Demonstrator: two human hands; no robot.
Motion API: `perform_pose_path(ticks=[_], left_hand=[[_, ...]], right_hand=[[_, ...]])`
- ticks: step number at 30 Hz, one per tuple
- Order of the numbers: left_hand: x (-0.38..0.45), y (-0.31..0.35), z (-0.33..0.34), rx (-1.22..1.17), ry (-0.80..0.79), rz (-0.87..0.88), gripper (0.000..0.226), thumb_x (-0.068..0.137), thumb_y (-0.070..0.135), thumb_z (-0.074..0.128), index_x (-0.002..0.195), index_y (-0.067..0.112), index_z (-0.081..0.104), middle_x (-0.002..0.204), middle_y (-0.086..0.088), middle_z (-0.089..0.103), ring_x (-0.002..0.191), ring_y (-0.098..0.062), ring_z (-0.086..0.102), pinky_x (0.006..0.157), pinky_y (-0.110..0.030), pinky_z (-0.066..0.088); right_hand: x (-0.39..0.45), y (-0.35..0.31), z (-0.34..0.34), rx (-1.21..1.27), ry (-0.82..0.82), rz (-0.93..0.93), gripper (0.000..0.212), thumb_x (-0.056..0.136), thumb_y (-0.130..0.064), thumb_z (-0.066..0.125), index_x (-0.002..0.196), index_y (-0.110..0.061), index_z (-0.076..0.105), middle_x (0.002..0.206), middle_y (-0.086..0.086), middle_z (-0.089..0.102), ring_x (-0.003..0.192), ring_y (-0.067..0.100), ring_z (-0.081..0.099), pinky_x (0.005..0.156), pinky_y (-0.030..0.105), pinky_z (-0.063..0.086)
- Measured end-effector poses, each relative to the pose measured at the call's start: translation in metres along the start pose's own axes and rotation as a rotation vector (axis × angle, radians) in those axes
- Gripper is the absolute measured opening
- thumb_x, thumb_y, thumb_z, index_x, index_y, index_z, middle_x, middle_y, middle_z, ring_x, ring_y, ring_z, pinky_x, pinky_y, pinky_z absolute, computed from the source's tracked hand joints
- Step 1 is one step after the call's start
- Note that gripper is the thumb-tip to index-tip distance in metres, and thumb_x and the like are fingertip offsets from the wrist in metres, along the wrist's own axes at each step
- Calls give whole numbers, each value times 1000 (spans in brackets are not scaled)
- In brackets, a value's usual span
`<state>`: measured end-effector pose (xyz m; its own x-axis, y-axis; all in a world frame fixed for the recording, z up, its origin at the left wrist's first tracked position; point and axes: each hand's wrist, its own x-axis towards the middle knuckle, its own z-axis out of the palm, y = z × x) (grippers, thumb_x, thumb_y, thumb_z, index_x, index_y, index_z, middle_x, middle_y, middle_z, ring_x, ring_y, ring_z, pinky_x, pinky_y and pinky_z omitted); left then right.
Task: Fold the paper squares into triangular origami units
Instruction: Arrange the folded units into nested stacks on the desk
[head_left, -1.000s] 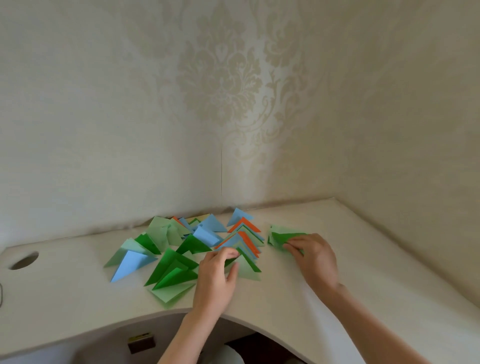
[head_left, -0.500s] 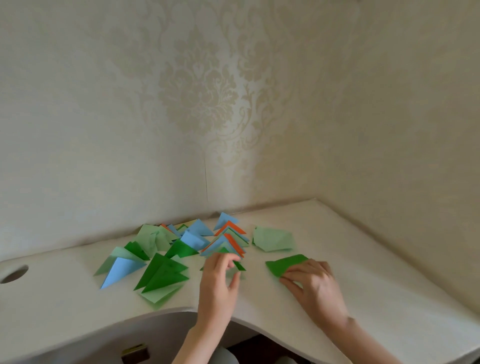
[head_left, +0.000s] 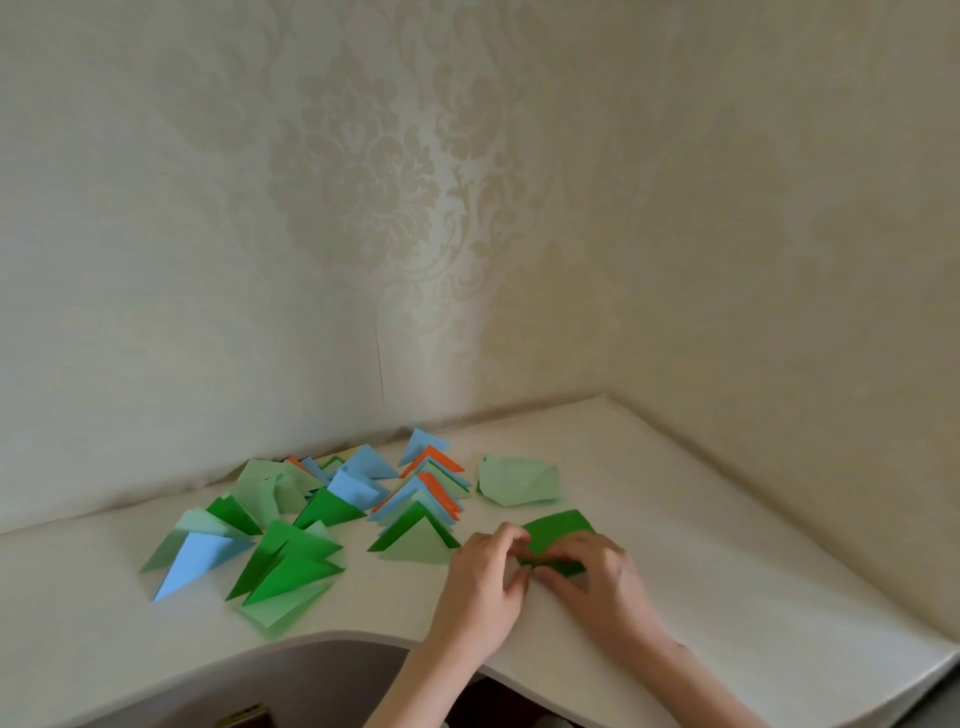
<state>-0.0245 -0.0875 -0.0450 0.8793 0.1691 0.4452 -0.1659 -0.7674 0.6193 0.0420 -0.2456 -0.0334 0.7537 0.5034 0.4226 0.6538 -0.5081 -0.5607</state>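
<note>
Two hands, left hand (head_left: 480, 579), right hand (head_left: 597, 579), one green paper (head_left: 558, 530)

Probably a home, a room corner where 2 walls (head_left: 363, 208) meet, cream damask wallpaper, a pale curved desk (head_left: 727, 597) pushed into the corner, coloured folded papers (head_left: 291, 561) spread on it, bare hobby setting rather than workplace

Left hand (head_left: 480, 574), right hand (head_left: 597, 577) pinch dark green paper (head_left: 558, 532) on desk (head_left: 727, 545)

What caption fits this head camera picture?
Both hands fold a dark green paper square beside finished triangles.
</note>
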Motion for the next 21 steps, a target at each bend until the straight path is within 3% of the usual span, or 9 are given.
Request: perform_pose_path(ticks=[2,6,12,21], left_hand=[[5,0,2,19,13,3,18,84,25,59,102,28,58,85,28,54,89,-5,56,82,-31,47],[11,0,8,48,35,-3,15,83,29,59,98,30,60,84,22,60,87,-6,53,80,-31,41],[18,-1,9,-17,7,-102,23,77,26,71,92,37,59,75,24,60,85,0,52,81,-30,43],[17,-1,6,-102,3,-118,24,79,18,67,93,37,61,76,23,63,86,-2,54,83,-32,45]], right_hand=[[1,1,0,32,-5,24,13,74,-39,72,84,-31,69,82,-18,61,77,-1,56,67,17,47],[3,3,1,88,15,100,20,71,-30,80,80,-24,63,79,-12,59,79,1,54,62,10,41],[12,6,4,81,-53,205,32,67,-28,81,74,-34,50,75,-9,55,67,8,49,60,14,39],[19,7,-6,107,-206,290,25,70,-21,78,88,-25,61,79,-10,57,68,3,49,66,11,42]])
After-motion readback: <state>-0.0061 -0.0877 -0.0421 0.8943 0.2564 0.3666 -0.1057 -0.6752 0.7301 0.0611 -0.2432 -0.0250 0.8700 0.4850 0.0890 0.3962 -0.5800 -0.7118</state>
